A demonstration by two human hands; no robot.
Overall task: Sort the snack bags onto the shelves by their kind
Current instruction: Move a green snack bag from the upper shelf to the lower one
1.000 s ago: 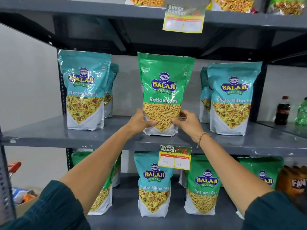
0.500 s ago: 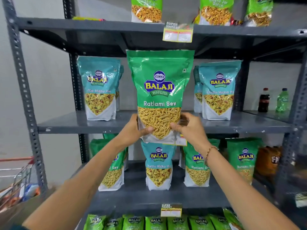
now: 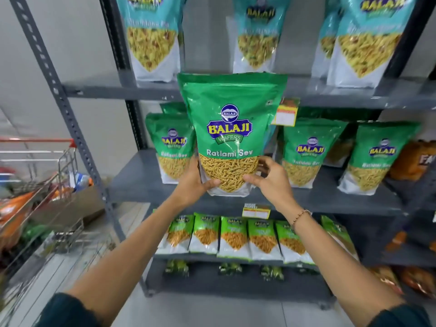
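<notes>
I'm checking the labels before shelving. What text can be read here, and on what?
"BALAJI WAFERS", "Ratlami Sev": held green bag, gripped by left hand and right hand.
"BALAJI", "Ratlami Sev", blurred: green bag left and green bags right.
"BALAJI": teal bags above; flavour unreadable.
"FA", cut off: orange bag.
Price tags, small green packs: too blurred.

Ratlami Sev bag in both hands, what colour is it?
Green Ratlami Sev bag, white base; head view.

A snack bag stands centre, held before the middle shelf; matching bags at three o'clock, a trolley at nine.
</notes>
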